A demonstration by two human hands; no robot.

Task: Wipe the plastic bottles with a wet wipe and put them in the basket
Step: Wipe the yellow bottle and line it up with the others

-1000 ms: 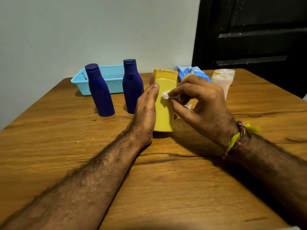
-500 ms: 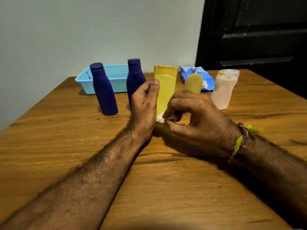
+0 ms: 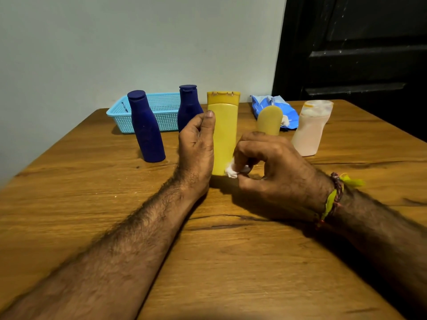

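Yellow bottle: upright on its cap at mid-table, tall and flat-sided. Left hand grips its left edge, thumb up along the side, presumably to steady it against the push of wiping. Right hand pinches a small wad of white wipe between thumb and fingertips, pressed to the bottle's lower right corner, just above the table; the wiping stroke appears to be at its low end.

Head view, other stock:
- Basket, light blue mesh, far left by the wall; no bottle visible inside, so none looks finished.
- Two dark blue bottles, one in front of the basket, one partly behind the left hand.
- Small yellow bottle and pale pink bottle, standing to the right, likely queued.
- Wipe pack, blue, behind them, within reach.
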